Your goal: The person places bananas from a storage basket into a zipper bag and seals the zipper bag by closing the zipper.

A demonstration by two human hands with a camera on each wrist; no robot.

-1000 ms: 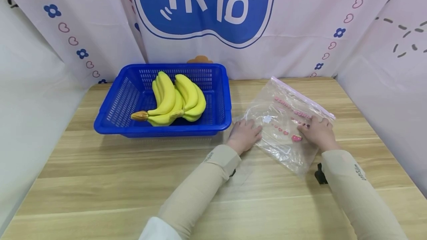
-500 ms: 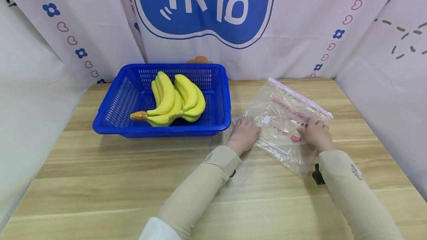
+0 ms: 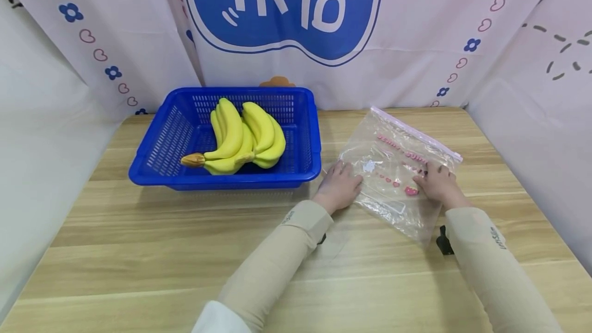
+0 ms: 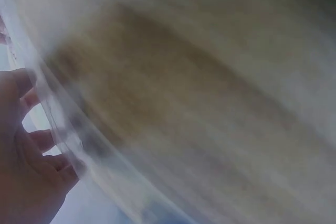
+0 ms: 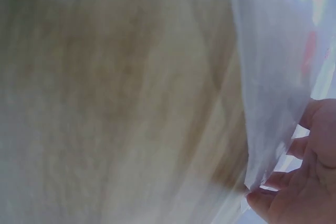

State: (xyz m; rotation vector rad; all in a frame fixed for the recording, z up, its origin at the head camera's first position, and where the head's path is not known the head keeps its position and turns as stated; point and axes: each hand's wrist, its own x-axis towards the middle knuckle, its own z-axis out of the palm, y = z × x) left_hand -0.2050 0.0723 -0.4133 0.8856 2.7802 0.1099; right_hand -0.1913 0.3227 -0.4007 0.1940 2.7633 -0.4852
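Observation:
A clear zip bag with a pale pink zip edge and pink printing lies slanted on the table. My left hand rests at the bag's left corner, fingers spread over the plastic. On the right side, my right hand touches the bag below the zip, its thumb stretched toward the middle. In the left wrist view, the fingertips of my left hand meet the plastic's edge. The right wrist view has the fingers of my right hand fanned out against the film, thumb at its border.
A blue plastic basket stands left of the bag, holding a bunch of yellow bananas. Beneath everything runs a wood-grain table. A printed cloth hangs behind it. More clear film shows beside my left forearm.
The bag has shifted very slightly to the left since the first frame and lies a little flatter. Both hands stay nearly where they were; basket and bananas are unmoved.

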